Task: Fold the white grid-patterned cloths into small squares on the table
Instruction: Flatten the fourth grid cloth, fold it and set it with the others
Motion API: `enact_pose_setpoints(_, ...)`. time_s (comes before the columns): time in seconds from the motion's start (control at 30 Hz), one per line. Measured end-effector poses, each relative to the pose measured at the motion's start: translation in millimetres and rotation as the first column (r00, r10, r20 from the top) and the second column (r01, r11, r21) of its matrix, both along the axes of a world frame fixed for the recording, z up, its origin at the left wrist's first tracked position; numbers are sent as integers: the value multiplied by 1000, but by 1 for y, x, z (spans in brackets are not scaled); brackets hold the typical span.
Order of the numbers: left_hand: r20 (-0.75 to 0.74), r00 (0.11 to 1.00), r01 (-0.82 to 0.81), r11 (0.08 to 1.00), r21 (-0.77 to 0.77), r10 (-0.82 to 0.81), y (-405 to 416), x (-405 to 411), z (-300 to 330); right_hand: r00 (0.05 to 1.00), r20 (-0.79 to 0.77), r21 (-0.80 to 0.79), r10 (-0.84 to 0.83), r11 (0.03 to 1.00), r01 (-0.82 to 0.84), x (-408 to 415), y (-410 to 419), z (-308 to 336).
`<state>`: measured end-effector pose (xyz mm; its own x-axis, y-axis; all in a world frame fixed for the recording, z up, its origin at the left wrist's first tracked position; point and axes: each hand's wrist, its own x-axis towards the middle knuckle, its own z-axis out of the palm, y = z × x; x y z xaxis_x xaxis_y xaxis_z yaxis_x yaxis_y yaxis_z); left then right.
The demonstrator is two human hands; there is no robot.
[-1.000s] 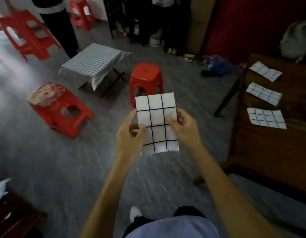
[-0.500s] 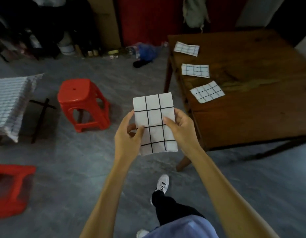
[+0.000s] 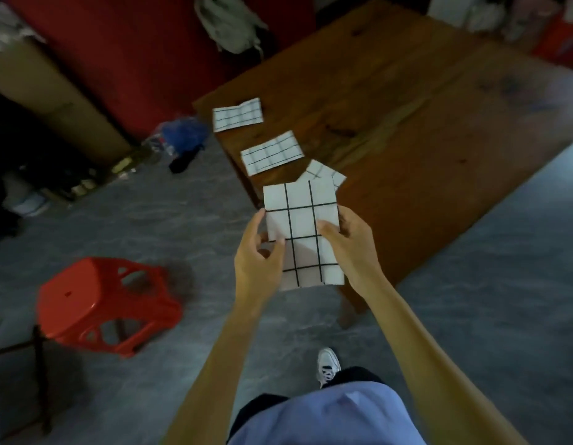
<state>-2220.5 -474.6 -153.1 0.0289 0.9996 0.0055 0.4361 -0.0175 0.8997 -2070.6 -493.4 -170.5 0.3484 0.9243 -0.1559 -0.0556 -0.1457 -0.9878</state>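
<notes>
I hold a folded white cloth with black grid lines (image 3: 299, 216) upright in front of me, over the near left corner of the brown wooden table (image 3: 423, 130). My left hand (image 3: 258, 255) pinches its left edge and my right hand (image 3: 351, 248) grips its right edge. Three folded grid cloths lie along the table's left edge: the far one (image 3: 237, 114), the middle one (image 3: 271, 152), and the nearest (image 3: 323, 173), which is mostly hidden behind the held cloth.
A red plastic stool (image 3: 102, 297) stands on the grey floor to my left. A cardboard box (image 3: 50, 101), a blue bag (image 3: 182, 136) and clutter sit against the red wall. My white shoe (image 3: 327, 364) is below the table corner.
The view has swung right and closer to the table; the held cloth now overlaps the table's near corner. Both hands keep the same hold on the cloth.
</notes>
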Motion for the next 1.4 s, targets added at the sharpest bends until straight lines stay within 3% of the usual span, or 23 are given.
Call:
enact_pose_setpoints(0.2,-97,974,200,978,-60,-205,37,60,-34,970,-50,-88,-237,969,232,47,-1,-32)
enact_pose_setpoints(0.37,-113,924,348,925,-152,-366,66,90,-66,925,20,-171,-379,910,377,64,1,-57)
enact_pose_setpoints(0.67,-103,746,609,736,-294,-658,145,125,-125,787,161,-310,-596,726,613,58,42,-113)
enact_pose_setpoints(0.8,-106,658,668,642,-376,-746,173,130,-143,740,333,-454,-584,588,669,52,58,-128)
enact_pose_setpoints(0.93,-95,559,731,544,-413,-824,188,127,-158,693,442,-476,-569,506,719,38,65,-138)
enact_pose_setpoints(1.0,-86,538,744,521,-419,-838,192,127,-164,676,488,-468,-552,489,736,30,71,-142)
enact_pose_setpoints(1.13,-148,550,729,559,-396,-822,196,132,-167,659,569,-474,-491,460,751,21,81,-149)
enact_pose_setpoints(1.4,-160,497,762,517,-389,-853,197,127,-164,663,604,-475,-443,468,745,6,75,-152)
